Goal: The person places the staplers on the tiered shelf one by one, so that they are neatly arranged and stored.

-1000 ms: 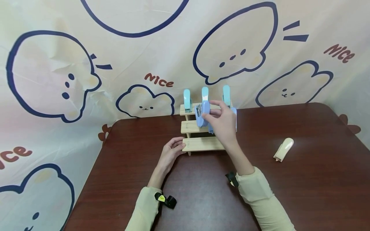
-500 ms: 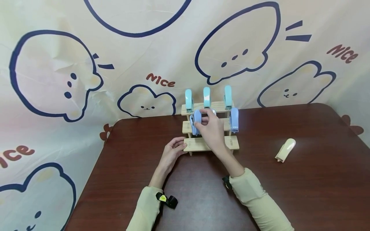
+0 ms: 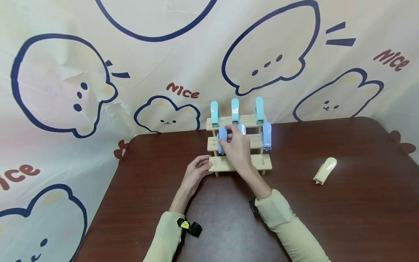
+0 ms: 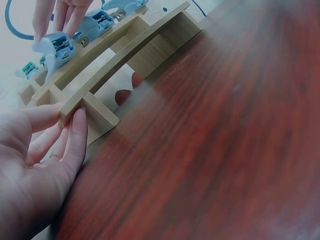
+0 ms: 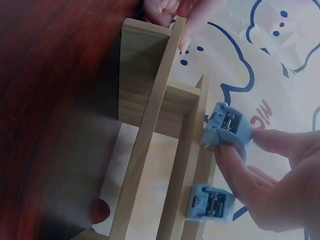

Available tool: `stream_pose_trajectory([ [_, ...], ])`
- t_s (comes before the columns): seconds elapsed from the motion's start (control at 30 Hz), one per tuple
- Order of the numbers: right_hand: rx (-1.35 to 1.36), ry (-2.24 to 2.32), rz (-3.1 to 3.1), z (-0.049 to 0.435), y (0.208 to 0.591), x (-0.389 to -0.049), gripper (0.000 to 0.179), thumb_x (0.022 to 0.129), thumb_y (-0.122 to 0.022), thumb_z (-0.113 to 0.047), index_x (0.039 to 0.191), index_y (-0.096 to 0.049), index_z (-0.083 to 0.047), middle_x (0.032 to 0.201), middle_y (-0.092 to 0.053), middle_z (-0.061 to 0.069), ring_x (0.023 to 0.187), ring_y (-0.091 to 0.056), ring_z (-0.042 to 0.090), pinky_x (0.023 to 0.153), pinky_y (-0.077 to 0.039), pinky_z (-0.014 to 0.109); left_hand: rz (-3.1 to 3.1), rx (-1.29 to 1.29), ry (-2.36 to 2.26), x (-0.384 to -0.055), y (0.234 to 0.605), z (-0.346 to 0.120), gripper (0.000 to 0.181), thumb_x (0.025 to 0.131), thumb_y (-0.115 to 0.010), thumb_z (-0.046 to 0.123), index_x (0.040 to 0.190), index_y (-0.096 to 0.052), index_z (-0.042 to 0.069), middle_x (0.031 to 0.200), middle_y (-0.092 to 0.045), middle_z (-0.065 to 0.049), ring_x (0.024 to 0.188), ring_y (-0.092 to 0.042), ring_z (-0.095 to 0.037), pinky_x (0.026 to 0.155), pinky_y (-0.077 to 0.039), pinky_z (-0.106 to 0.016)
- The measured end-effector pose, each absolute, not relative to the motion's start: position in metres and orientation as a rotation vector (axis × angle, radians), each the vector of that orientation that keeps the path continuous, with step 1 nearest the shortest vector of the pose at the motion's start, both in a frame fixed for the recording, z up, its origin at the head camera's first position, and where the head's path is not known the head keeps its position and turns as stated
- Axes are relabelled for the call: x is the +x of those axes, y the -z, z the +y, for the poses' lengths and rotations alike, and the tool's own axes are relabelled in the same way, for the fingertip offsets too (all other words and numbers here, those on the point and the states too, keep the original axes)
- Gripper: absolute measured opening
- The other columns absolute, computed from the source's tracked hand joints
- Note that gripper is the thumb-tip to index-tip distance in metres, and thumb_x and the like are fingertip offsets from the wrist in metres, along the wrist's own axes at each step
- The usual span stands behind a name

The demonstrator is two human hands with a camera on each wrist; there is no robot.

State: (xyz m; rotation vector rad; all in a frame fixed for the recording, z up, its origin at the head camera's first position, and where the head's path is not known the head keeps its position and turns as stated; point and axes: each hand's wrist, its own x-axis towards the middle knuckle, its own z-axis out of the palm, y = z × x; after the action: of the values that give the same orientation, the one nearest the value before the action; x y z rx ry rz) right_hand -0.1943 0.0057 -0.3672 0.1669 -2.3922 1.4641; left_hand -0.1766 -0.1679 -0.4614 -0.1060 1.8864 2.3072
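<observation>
My right hand (image 3: 240, 151) pinches a small blue stapler (image 3: 222, 136) between thumb and fingers at the left end of the middle step. In the right wrist view that stapler (image 5: 227, 125) stands at the step's edge; whether it bears its full weight there I cannot tell. My left hand (image 3: 193, 174) grips the left corner of the lowest step of a wooden three-tier rack (image 3: 242, 163), its fingertips (image 4: 77, 117) curled under the board. Another blue stapler (image 5: 210, 202) stands mid-step, partly behind my right hand in the head view. A third blue stapler (image 3: 266, 135) is at the right end.
Turquoise staplers stand on the top step, at left (image 3: 214, 113), middle (image 3: 235, 111) and right (image 3: 259, 110). A cream stapler (image 3: 325, 171) lies on the brown table (image 3: 360, 211) to the right. A patterned cloth (image 3: 183, 62) hangs right behind the rack.
My right hand has carried the blue stapler left and down onto or close to the middle step's left end. My left hand keeps its grip on the rack.
</observation>
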Motion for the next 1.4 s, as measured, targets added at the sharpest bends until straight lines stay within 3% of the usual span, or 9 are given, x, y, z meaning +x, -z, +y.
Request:
stream_pose_trajectory([
  [0.67, 0.182, -1.247, -2.433, 0.007, 0.37, -0.199, 0.042, 0.088, -0.085, -0.013, 0.122, -0.067, 0.004, 0.098, -0.077, 0.019, 0.087, -0.076, 0.029, 0.074, -0.062, 0.039, 1.863, -0.091, -2.324, -0.176, 0.462, -0.157, 0.037, 0.098, -0.065, -0.003, 0.133, -0.058, -0.008, 0.11, -0.065, -0.006, 0.092, -0.063, -0.014, 0.077, -0.057, -0.027],
  [1.0, 0.36, -1.231, -2.464, 0.023, 0.358, -0.193, 0.035, 0.097, -0.074, -0.011, 0.125, -0.066, 0.009, 0.103, -0.075, 0.021, 0.092, -0.075, 0.032, 0.079, -0.062, 0.04, 1.877, -0.115, -2.322, -0.173, 0.464, -0.158, 0.037, 0.099, -0.065, -0.001, 0.135, -0.058, -0.007, 0.11, -0.064, -0.006, 0.092, -0.062, -0.014, 0.077, -0.057, -0.027],
  [1.23, 0.444, -1.202, -2.332, 0.074, 0.345, -0.181, 0.023, 0.098, -0.072, -0.011, 0.113, -0.072, 0.007, 0.089, -0.076, 0.017, 0.076, -0.074, 0.029, 0.068, -0.061, 0.039, 1.909, -0.1, -2.303, -0.176, 0.463, -0.163, 0.036, 0.099, -0.066, 0.0, 0.134, -0.059, -0.006, 0.109, -0.064, -0.006, 0.092, -0.062, -0.014, 0.076, -0.056, -0.026],
  [1.4, 0.394, -1.116, -2.312, 0.117, 0.343, -0.175, 0.016, 0.098, -0.072, -0.008, 0.107, -0.075, 0.005, 0.081, -0.074, 0.014, 0.059, -0.065, 0.022, 0.052, -0.045, 0.024, 1.911, -0.111, -2.299, -0.176, 0.462, -0.166, 0.036, 0.099, -0.065, -0.001, 0.134, -0.058, -0.007, 0.11, -0.064, -0.005, 0.092, -0.063, -0.013, 0.076, -0.056, -0.027],
])
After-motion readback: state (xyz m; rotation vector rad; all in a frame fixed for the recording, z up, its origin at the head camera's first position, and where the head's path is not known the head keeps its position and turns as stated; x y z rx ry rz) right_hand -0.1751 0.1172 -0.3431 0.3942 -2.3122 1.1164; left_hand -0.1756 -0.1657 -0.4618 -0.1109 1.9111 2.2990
